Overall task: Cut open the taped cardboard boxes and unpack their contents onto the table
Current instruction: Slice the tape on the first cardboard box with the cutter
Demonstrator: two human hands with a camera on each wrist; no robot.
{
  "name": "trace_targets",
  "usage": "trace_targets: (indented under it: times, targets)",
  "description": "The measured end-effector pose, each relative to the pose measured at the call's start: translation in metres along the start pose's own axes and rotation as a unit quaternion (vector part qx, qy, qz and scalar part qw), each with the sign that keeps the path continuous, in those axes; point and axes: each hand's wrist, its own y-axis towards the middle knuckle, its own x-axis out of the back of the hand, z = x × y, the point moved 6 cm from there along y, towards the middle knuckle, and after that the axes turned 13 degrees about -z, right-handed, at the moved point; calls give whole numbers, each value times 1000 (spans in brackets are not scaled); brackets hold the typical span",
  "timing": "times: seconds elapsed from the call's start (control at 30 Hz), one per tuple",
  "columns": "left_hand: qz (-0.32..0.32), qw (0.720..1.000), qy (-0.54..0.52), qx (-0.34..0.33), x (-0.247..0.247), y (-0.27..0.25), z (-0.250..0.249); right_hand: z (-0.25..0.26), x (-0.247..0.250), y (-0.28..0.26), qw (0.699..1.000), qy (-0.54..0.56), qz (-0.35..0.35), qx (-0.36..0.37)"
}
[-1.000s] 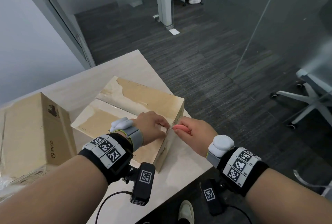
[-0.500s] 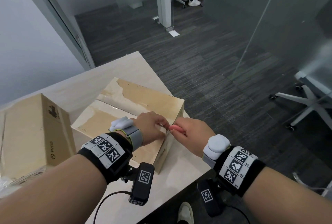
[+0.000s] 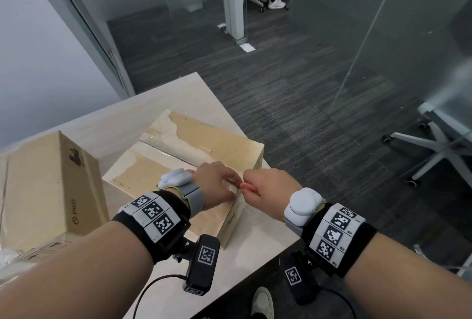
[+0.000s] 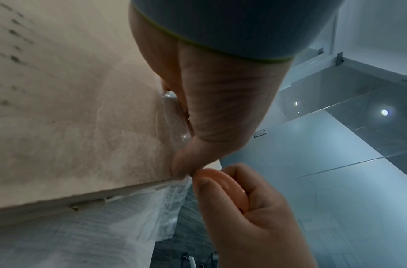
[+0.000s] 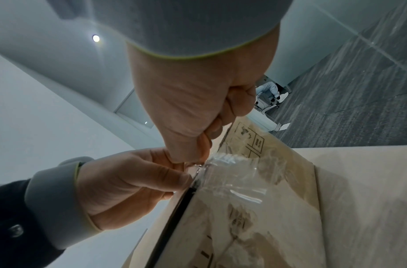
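Observation:
A taped cardboard box (image 3: 194, 145) lies flat at the table's right corner. My left hand (image 3: 217, 185) rests on its top by the near right edge, fingers curled and thumb pressed at the edge, where clear tape (image 5: 232, 174) wraps over. My right hand (image 3: 270, 191) grips a small orange cutter (image 3: 249, 186), its tip against the box edge right beside my left thumb. In the left wrist view the cutter (image 4: 223, 186) sits in my curled right fingers and crinkled tape (image 4: 170, 199) hangs below the edge. The blade is hidden.
A second cardboard box (image 3: 46, 185) with a printed logo stands on the left of the table (image 3: 255, 249). The table's edge runs just under my wrists. A white office chair (image 3: 439, 145) and a glass wall (image 3: 383, 37) stand to the right.
My right hand with the cutter has edged left, closing up to my left hand at the box edge. The left hand and both boxes have stayed put.

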Motion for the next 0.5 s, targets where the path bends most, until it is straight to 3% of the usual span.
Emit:
trace_targets:
  times: [0.13, 0.27, 0.33, 0.5]
  targets:
    - [8, 1000, 5, -3, -4, -2, -1, 2, 4, 6, 998, -33, 50, -3]
    - [5, 1000, -29, -10, 2, -1, 0, -6, -10, -5, 987, -63, 145, 9]
    - [10, 999, -27, -14, 3, -1, 0, -17, -13, -12, 993, 1, 120, -15]
    - [10, 1000, -23, -7, 0, -2, 0, -26, -2, -15, 987, 147, -34, -56]
